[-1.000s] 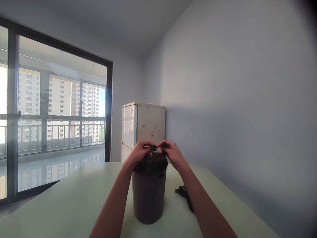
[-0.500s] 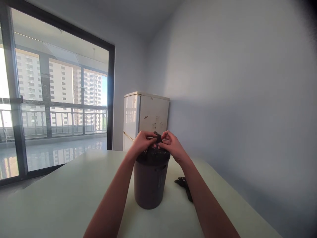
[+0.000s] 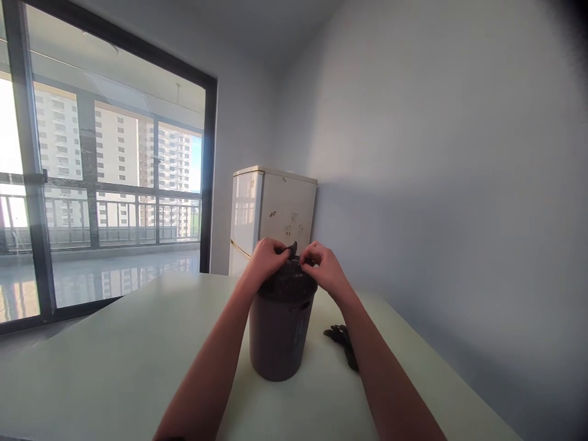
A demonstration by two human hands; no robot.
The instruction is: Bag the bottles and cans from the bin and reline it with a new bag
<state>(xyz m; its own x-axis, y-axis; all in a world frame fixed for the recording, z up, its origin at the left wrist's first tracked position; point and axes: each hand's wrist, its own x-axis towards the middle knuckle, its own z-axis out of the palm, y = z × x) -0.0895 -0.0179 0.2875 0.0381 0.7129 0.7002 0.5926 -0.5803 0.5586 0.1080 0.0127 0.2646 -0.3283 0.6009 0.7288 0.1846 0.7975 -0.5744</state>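
Note:
A dark trash can stands upright on the table. A black plastic trash bag covers its top and folds down over the rim. My left hand is closed on a gathered bit of the bag, and a dark tip pokes up beyond its fingers. Just to the right, my right hand has its fingers curled and pinched on the bag's black film above the can. Between the hands the bag's top is bunched, and I cannot make out the can's inside.
A crumpled black bundle lies on the pale green table, partly behind my right forearm. Beyond the table stands an old white refrigerator. Sliding glass doors are at left, a grey wall at right.
My hands have moved slightly apart over the can, and my right fingers have come down onto the bag. The bunched piece between them has shifted. The view has tilted a little.

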